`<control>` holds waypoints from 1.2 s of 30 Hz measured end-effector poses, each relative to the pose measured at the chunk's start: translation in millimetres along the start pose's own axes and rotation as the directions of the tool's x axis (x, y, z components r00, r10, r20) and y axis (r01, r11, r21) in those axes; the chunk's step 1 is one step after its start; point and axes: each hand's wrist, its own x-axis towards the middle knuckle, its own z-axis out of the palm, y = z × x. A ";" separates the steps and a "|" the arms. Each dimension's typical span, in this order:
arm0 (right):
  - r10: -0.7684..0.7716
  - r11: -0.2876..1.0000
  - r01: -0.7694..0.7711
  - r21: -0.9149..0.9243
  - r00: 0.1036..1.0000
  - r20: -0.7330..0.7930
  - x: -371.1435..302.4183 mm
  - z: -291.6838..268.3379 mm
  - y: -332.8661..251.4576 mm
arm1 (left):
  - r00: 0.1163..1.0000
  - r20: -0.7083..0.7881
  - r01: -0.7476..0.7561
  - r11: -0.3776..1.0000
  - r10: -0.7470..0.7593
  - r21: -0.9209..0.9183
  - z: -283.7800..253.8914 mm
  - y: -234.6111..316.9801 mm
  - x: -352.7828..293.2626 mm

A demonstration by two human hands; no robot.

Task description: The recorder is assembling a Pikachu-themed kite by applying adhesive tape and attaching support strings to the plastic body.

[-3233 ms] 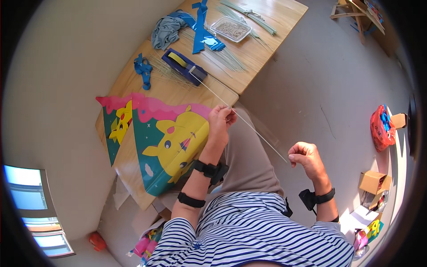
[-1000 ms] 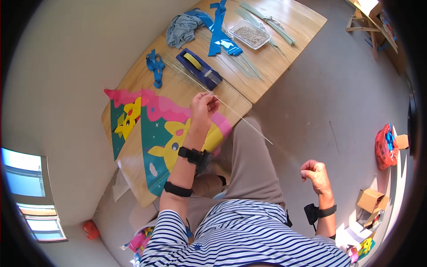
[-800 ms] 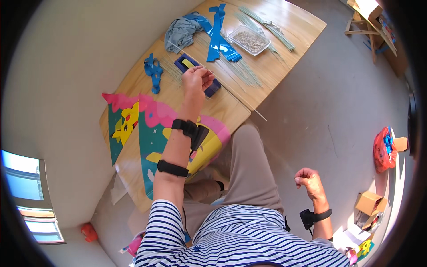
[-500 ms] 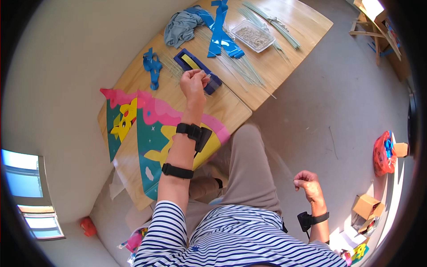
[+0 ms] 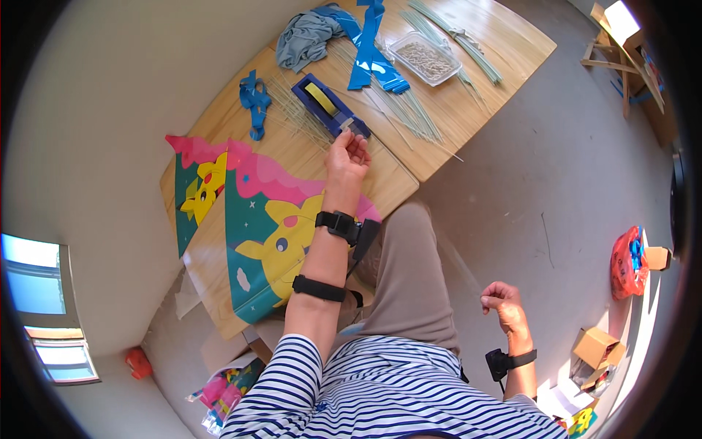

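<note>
My left hand (image 5: 346,159) is at the near end of a blue tape dispenser (image 5: 313,89) holding a yellow-cored roll. Its fingers are curled, and the thumb and forefinger pinch the end of the clear tape (image 5: 348,124) there. Below that forearm lies a printed kite sheet (image 5: 252,208) in pink, green and yellow with a cartoon figure, partly covered by the arm. Out over the floor to the right, my right hand (image 5: 506,301) has its fingers pinched together. A faint see-through strip (image 5: 459,265) runs up and left from near those fingertips; whether they hold it is unclear.
A second printed piece (image 5: 196,197), a blue ribbon bundle (image 5: 254,104), a grey cloth (image 5: 303,40), blue strips (image 5: 368,55), thin pale rods (image 5: 420,117) and a clear tub (image 5: 424,58) of small pieces lie on the wooden table (image 5: 515,44). A red bag (image 5: 627,267) stands right.
My left hand has moved back and right relative to the dispenser, from over its side to its near end, and has turned with the fingers curled upward. My right hand stays almost in place.
</note>
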 end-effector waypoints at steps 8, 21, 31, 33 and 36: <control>-0.012 1.000 0.012 -0.009 1.000 0.008 3.1 1.3 4.7 | 0.999 -0.039 -0.021 0.999 0.019 -0.041 9.9 -9.2 -0.6; -0.037 0.999 0.036 -0.020 0.999 -0.016 8.1 3.9 10.9 | 0.984 -0.104 -0.141 0.989 0.144 0.038 22.5 -15.8 -4.8; -0.048 0.997 0.041 -0.059 0.993 -0.107 2.8 -12.0 28.5 | 0.992 0.111 -0.054 0.999 0.055 -0.007 7.4 -36.2 -8.4; -0.066 0.997 0.062 -0.036 0.990 -0.123 -1.8 -15.0 30.1 | 0.962 0.250 -0.111 0.993 0.114 -0.026 11.0 -33.5 -28.1; -0.088 0.996 0.085 -0.032 0.990 -0.111 -1.6 -13.4 31.5 | 0.918 0.373 -0.137 0.990 0.133 -0.016 5.9 -17.2 -54.3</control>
